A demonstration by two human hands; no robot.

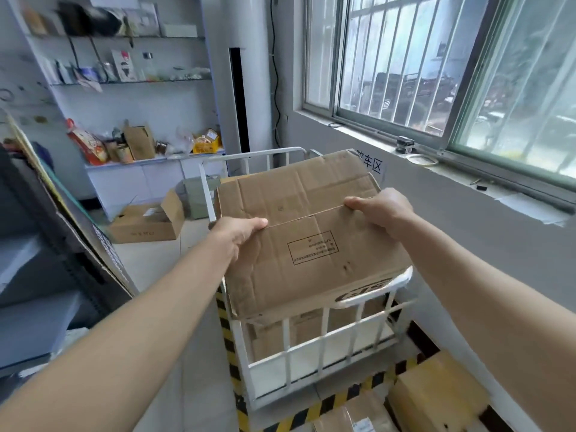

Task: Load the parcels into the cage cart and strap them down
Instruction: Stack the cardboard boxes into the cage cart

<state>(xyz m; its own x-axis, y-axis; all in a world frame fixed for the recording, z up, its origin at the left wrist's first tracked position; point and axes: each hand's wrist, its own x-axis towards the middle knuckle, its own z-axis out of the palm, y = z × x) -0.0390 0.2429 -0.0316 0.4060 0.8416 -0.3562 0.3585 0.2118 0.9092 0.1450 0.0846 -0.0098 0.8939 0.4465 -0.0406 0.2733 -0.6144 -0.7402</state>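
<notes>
The box (299, 219) sat tilted in the top of the cart (324, 344), its near lower edge dipping behind the cart's near rail and its far end standing above the rim. The left grip (240, 233) clasped the box's left edge, thumb on the top flap and fingers curled under. The right grip (381, 210) clasped the right edge the same way, thumb at the flap seam. A lower box (307, 330) showed through the bars. Striped tape (225, 325) ran along the floor around the cart. More parcels (436, 403) lay near right, an open carton (146, 221) far left.
</notes>
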